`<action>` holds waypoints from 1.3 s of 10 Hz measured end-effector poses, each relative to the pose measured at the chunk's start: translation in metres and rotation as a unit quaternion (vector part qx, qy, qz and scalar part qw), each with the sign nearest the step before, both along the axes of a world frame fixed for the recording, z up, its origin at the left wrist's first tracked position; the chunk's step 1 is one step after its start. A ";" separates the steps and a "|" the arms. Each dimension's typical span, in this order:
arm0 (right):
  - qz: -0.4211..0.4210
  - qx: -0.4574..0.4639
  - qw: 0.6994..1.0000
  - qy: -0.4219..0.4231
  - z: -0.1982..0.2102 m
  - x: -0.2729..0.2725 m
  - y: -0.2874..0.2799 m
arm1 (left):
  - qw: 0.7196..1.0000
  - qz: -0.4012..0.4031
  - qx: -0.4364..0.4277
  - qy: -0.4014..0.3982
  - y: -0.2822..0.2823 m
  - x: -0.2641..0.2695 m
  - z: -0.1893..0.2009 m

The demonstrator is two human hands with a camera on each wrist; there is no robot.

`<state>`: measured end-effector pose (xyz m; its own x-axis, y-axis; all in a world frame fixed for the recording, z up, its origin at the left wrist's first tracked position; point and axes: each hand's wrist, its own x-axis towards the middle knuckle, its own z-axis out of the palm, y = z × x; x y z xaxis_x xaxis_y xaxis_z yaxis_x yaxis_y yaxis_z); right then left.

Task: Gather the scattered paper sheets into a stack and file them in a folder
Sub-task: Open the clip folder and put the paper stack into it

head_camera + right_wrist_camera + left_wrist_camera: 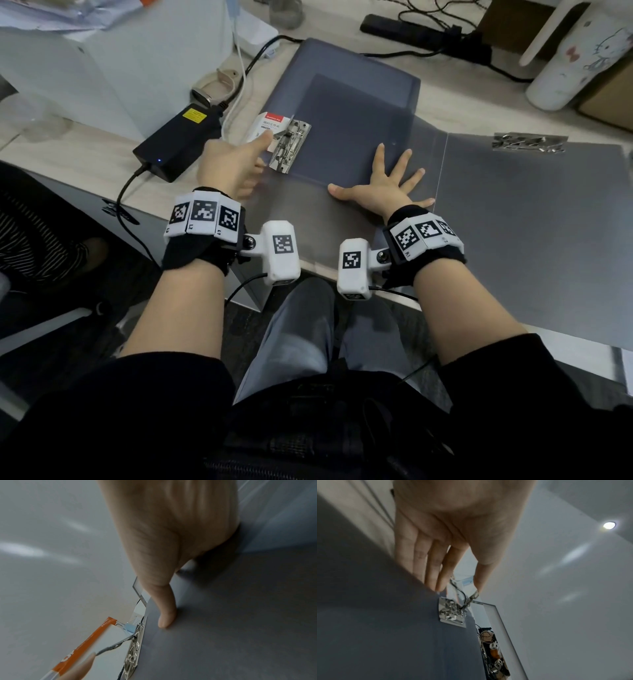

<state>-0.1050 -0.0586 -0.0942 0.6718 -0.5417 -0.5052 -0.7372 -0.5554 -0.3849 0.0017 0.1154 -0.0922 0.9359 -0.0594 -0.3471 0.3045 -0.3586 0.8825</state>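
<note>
The grey folder (359,113) lies open and flat under the right hand (387,192). Its metal clip (289,144), lever raised, sits at the left hand's (233,168) thumb, beside a white-and-red label (265,125).

Right hand (385,186) splayed flat (palm down), left hand (233,164) pinching
</note>
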 end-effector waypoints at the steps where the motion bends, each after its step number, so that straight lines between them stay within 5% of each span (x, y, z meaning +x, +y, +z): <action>1: -0.002 -0.001 1.000 0.000 0.000 0.000 0.000 | 0.991 0.024 0.009 -0.134 -0.002 -0.001 0.002; 3: -0.002 -0.002 1.000 -0.004 -0.001 0.000 0.000 | 0.979 -0.064 -0.108 -0.164 -0.032 -0.004 0.011; 4: -0.003 -0.001 1.000 -0.004 -0.001 0.000 0.000 | 0.971 -0.108 -0.076 -0.201 -0.044 0.002 0.011; 6: -0.003 -0.009 1.000 -0.002 -0.002 0.002 0.000 | 0.942 -0.235 0.156 -0.184 -0.063 0.014 0.006; 8: -0.001 -0.006 1.000 -0.009 -0.004 0.002 -0.002 | 0.919 -0.249 0.248 -0.182 -0.067 0.018 -0.001; 11: -0.005 0.044 0.998 -0.055 0.005 -0.003 -0.029 | 0.890 -0.351 0.173 -0.233 -0.090 0.002 0.023; 13: -0.111 0.104 0.960 -0.233 0.016 -0.020 -0.081 | 0.871 -0.451 0.061 -0.182 -0.141 -0.023 0.033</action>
<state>-0.1253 -0.1391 -0.0786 0.7314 -0.6171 -0.2904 -0.5489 -0.2798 -0.7877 -0.0215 -0.0258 -0.0595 0.5761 -0.8122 -0.0919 -0.4427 -0.4045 0.8002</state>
